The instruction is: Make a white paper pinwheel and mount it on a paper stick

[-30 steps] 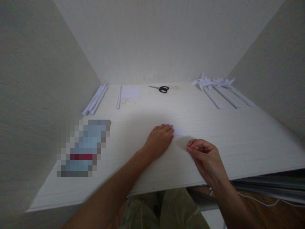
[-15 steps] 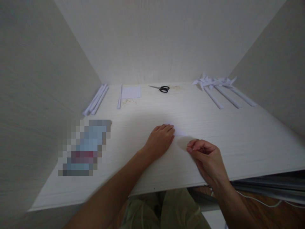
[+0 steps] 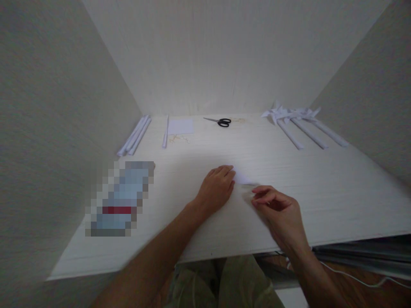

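Note:
A small white paper sheet lies on the white table in front of me, its left part hidden under my left hand. My left hand rests on that sheet with the fingers stretched out and side by side, palm down. Just below and right of the paper's right corner hovers my right hand, thumb and fingertips drawn together in a pinch. Whether anything small is between those fingertips is too unclear to see. A shadow falls on the table beneath them.
Black-handled scissors lie at the back. Left of them are a square paper, a thin paper roll and several more paper rolls. Paper pinwheels on sticks lie at back right. A blurred-out flat object lies at left.
My right hand's fingers have shifted slightly near the paper's right corner. My left hand stays on the sheet. The whole view has moved a little.

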`<act>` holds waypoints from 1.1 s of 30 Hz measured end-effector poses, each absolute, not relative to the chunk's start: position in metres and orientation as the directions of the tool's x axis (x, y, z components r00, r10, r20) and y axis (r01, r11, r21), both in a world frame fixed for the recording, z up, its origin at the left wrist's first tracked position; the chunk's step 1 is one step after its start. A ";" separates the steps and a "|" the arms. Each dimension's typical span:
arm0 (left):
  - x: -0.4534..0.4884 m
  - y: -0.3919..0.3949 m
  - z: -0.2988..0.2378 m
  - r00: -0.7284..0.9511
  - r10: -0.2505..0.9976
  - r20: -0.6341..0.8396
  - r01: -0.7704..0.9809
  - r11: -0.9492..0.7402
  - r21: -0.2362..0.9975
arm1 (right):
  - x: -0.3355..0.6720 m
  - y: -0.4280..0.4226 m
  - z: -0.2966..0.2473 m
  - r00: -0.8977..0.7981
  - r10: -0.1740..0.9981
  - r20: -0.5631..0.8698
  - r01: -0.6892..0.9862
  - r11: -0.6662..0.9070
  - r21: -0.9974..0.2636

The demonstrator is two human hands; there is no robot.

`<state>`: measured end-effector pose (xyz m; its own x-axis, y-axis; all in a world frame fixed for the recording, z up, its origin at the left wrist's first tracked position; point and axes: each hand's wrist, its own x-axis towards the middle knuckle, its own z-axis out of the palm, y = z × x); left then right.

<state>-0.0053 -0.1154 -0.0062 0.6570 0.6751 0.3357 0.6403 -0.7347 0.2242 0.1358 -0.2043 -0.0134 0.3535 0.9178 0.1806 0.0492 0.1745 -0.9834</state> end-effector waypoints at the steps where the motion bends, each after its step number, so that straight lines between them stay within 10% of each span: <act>1: -0.007 -0.114 -0.006 0.641 0.684 0.347 0.648 -0.725 0.234 | 0.136 -0.204 -0.013 0.354 0.912 0.208 0.107 0.182 -0.977; 6: -0.010 -0.109 -0.012 0.656 0.673 0.341 0.632 -0.737 0.239 | 0.130 -0.200 -0.012 0.173 0.902 0.395 0.603 0.220 -0.767; 11: -0.009 -0.113 -0.016 0.807 0.556 0.202 0.548 -0.831 0.097 | 0.118 -0.190 -0.019 -0.166 0.948 0.272 0.904 0.257 -0.343; 24: -0.025 -0.118 -0.013 0.800 0.591 0.102 0.585 -0.806 0.086 | 0.151 -0.203 -0.021 -0.203 0.952 0.228 0.960 0.239 -0.148; 33: -0.027 -0.117 -0.014 0.764 0.590 0.261 0.557 -0.808 0.193 | 0.167 -0.154 -0.010 -0.498 0.819 0.285 0.846 0.531 -0.051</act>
